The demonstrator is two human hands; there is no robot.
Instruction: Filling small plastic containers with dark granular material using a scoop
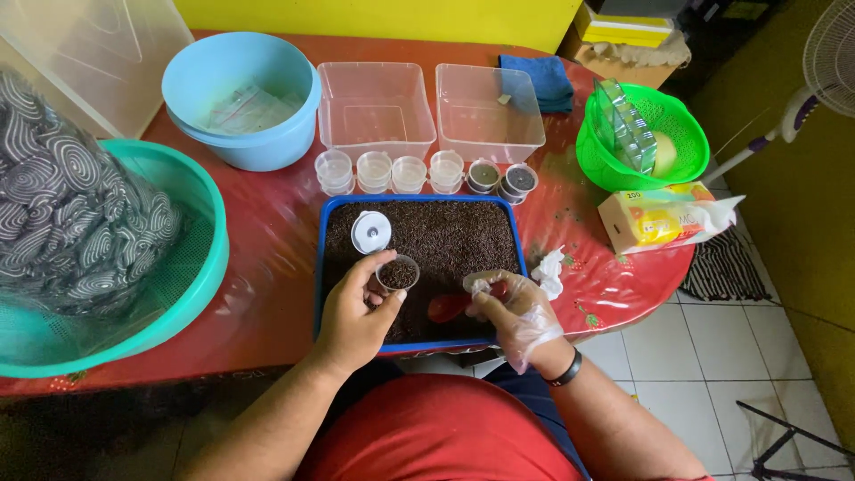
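Note:
My left hand (352, 312) holds a small clear plastic cup (398, 273) partly filled with dark grains, over a blue tray (331, 207) spread with the same dark brown grains. My right hand (517, 312), in a thin clear glove, grips a red spoon (448, 306) just right of the cup, low over the tray. A round white lid (370, 232) lies on the grains near the tray's far left corner.
Behind the tray stands a row of small clear cups (390, 172), two at the right (501, 178) holding dark grains. Further back are two clear square tubs (374, 107), a light blue basin (240, 98), a green basket (641, 134), a tissue pack (663, 216) and a teal basket (107, 258).

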